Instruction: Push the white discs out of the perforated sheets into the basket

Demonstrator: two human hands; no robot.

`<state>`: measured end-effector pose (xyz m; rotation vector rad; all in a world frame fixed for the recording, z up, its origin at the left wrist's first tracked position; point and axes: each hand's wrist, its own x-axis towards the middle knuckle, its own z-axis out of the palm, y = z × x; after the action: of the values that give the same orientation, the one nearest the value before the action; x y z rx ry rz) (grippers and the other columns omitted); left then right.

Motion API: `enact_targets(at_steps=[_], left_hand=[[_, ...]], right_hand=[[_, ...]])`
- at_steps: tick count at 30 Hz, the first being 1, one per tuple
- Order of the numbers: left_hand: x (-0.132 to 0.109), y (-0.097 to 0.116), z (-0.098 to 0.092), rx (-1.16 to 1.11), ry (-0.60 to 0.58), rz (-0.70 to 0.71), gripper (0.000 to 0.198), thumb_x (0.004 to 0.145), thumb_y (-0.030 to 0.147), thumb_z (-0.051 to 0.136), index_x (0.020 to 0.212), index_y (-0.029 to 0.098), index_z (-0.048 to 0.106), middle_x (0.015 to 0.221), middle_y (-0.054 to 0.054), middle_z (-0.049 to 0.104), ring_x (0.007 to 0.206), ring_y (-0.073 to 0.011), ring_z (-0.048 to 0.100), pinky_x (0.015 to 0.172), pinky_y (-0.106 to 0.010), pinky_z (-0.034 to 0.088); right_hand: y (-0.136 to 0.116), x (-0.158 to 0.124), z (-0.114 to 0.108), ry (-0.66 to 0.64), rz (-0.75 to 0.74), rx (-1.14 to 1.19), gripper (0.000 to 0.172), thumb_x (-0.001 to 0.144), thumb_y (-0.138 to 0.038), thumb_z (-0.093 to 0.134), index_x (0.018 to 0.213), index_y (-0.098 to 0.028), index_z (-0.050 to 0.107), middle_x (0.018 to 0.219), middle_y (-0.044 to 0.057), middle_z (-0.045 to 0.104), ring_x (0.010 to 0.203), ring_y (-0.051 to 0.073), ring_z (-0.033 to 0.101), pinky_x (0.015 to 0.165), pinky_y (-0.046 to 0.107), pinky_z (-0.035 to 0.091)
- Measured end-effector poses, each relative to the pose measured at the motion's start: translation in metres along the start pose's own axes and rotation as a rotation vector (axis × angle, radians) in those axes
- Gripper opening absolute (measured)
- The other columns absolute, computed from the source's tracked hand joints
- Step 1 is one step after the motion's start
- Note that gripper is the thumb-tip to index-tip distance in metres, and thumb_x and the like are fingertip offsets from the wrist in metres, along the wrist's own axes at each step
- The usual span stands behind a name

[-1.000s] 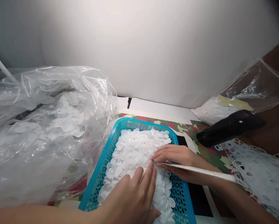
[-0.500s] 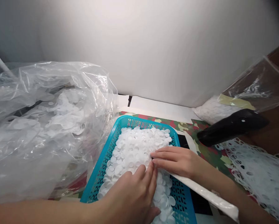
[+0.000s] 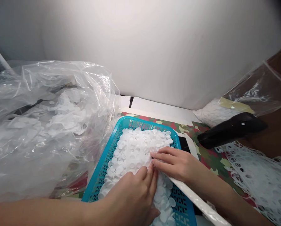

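Note:
A teal plastic basket (image 3: 107, 157) is heaped with small white round discs (image 3: 135, 147). My left hand (image 3: 133, 197) lies palm down on the near part of the heap, fingers together and stretched forward. My right hand (image 3: 175, 163) rests on the discs from the right, fingers extended and touching the left fingertips. A long white strip (image 3: 197, 204) runs from under my right hand toward the lower right edge; the fingers press on its end.
A large clear plastic bag (image 3: 48, 125) holding more white discs fills the left side. A black tool (image 3: 230, 130) lies at the right. Punched white sheet material (image 3: 258, 179) is at the far right, with another bag (image 3: 248, 97) behind. A white wall stands at the back.
The white strip under my right hand has swung down from nearly level to a steep slant toward the lower right. Both hands have stayed on the discs, shifting only slightly.

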<state>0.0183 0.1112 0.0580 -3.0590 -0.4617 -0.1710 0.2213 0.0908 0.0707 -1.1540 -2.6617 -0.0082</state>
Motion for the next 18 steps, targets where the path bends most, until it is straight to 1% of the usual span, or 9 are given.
enact_targets(at_steps=[6, 10, 14, 16, 18], left_hand=[[-0.001, 0.001, 0.001, 0.009, 0.000, 0.000, 0.061, 0.085, 0.053, 0.052, 0.123, 0.005, 0.058, 0.122, -0.017, 0.062, 0.085, -0.0217, 0.060, 0.053, -0.030, 0.032], [-0.002, 0.003, 0.004, 0.018, 0.008, -0.018, 0.064, 0.085, 0.053, 0.053, 0.126, 0.005, 0.056, 0.122, -0.016, 0.062, 0.083, -0.0216, 0.060, 0.051, -0.031, 0.032], [-0.001, 0.003, 0.005, 0.023, 0.015, -0.016, 0.065, 0.085, 0.053, 0.051, 0.128, 0.004, 0.054, 0.124, -0.017, 0.060, 0.083, -0.0216, 0.060, 0.051, -0.031, 0.032], [-0.001, 0.002, 0.006, 0.029, 0.013, -0.008, 0.065, 0.086, 0.053, 0.050, 0.128, 0.004, 0.054, 0.125, -0.016, 0.060, 0.083, -0.0215, 0.059, 0.051, -0.031, 0.032], [-0.001, 0.002, 0.006, 0.036, 0.026, -0.006, 0.065, 0.086, 0.054, 0.050, 0.128, 0.004, 0.054, 0.127, -0.015, 0.059, 0.083, -0.0210, 0.059, 0.050, -0.031, 0.032]], right_hand=[[-0.009, 0.004, -0.009, 0.002, 0.013, -0.044, 0.024, 0.095, -0.007, 0.039, 0.093, -0.008, 0.062, 0.104, 0.013, 0.066, 0.096, 0.021, 0.058, 0.085, 0.034, 0.053], [-0.009, 0.005, -0.010, 0.016, 0.025, -0.030, 0.024, 0.096, -0.009, 0.037, 0.099, -0.008, 0.061, 0.106, 0.014, 0.065, 0.099, 0.022, 0.058, 0.085, 0.035, 0.054], [-0.006, 0.003, -0.006, 0.045, 0.056, 0.014, 0.022, 0.096, -0.011, 0.038, 0.107, -0.010, 0.057, 0.108, 0.014, 0.065, 0.101, 0.022, 0.057, 0.086, 0.036, 0.053], [-0.001, 0.001, -0.003, 0.038, 0.069, 0.073, 0.022, 0.097, -0.013, 0.037, 0.106, -0.012, 0.057, 0.110, 0.012, 0.064, 0.100, 0.021, 0.058, 0.086, 0.035, 0.053], [0.003, 0.000, -0.001, 0.001, 0.070, 0.121, 0.022, 0.097, -0.015, 0.036, 0.102, -0.015, 0.058, 0.111, 0.010, 0.064, 0.099, 0.019, 0.059, 0.084, 0.032, 0.054]])
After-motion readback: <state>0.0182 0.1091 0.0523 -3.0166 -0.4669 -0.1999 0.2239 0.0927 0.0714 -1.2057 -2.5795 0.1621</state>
